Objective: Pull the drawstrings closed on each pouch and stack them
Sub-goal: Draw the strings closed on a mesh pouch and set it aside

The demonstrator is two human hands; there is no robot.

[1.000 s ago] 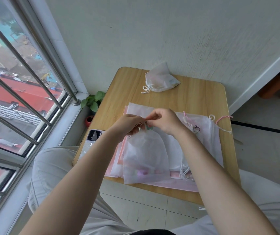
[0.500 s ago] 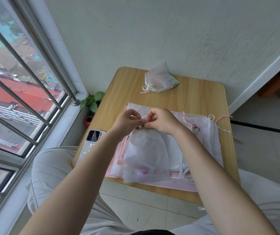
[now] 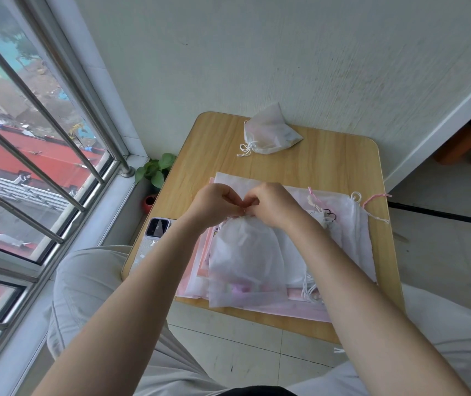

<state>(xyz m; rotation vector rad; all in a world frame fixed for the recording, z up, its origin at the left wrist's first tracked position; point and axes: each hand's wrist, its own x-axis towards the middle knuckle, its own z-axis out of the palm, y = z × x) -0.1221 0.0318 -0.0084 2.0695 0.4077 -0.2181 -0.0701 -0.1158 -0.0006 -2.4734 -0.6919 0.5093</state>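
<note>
Nearest the camera, two bare forearms reach out over light trousers toward a small wooden worktop (image 3: pixel 328 167). Both hands meet at the gathered neck of a white translucent pouch (image 3: pixel 245 261) lying on top of the pile at the worktop's near edge. The left hand (image 3: pixel 214 202) has its fingers curled in, pinching at the pouch's neck, and the right hand (image 3: pixel 274 205) does the same from the other side, knuckles almost touching the left. The cord itself is basically hidden between the fingertips, so I can't tell exactly which bit each hand has.

Something pinkish shows through the bottom of that pouch, too blurry to name. Under it is a pile of flat pouches (image 3: pixel 351 247), white and pink, overlapping so much I can't count them for sure; at least three or four layers. A loose bundle of white cords (image 3: pixel 310 290) pokes out on the right side, and pink cords (image 3: pixel 375 200) trail off the far right corner of the pile.

One phone (image 3: pixel 154 232) sits at the worktop's left edge, partly cut off by the left wrist. Further back, one closed pouch (image 3: pixel 271 132) sits alone near the wall, cords tied, well apart from the pile. One small potted plant (image 3: pixel 155 172) is down by the window corner.
</note>
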